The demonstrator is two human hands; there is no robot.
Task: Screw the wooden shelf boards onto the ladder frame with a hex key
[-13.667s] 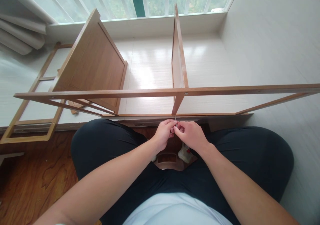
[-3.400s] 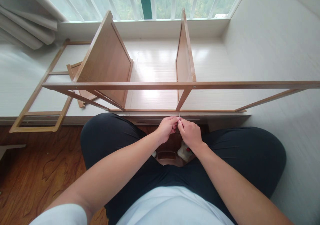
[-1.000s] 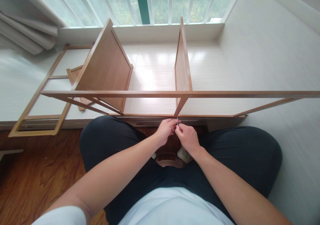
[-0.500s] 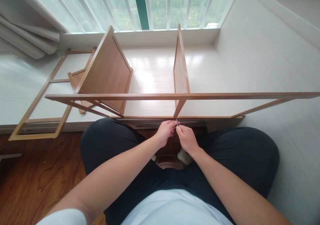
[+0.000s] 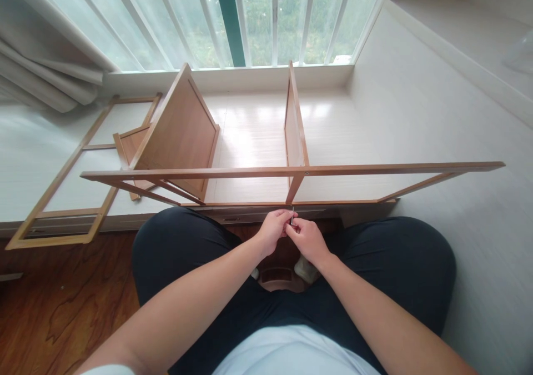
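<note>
My left hand (image 5: 271,231) and my right hand (image 5: 308,241) meet just in front of the lower rail of a wooden frame (image 5: 233,173). A thin metal rod (image 5: 292,213), perhaps a hex key or bolt, stands upright between their fingertips. The right thumb and fingers pinch its lower part. Closed fingers of my left hand press against it from the side. The rod's near end is hidden. Beyond the hands, the frame stands on edge, with a wooden panel (image 5: 179,136) upright behind its left part and a narrower panel (image 5: 295,125) at its middle bar.
A second ladder-like wooden frame (image 5: 62,180) lies at left, its end jutting past the white ledge (image 5: 250,136). A small wooden piece (image 5: 135,141) rests partly over it. White wall (image 5: 416,97) stands at right, barred window (image 5: 287,19) ahead, grey curtain (image 5: 45,41) upper left.
The camera view has shifted, so the frame and panels appear lower. Both hands are slightly lower in the picture, and the right fingers have changed their hold on the rod.
</note>
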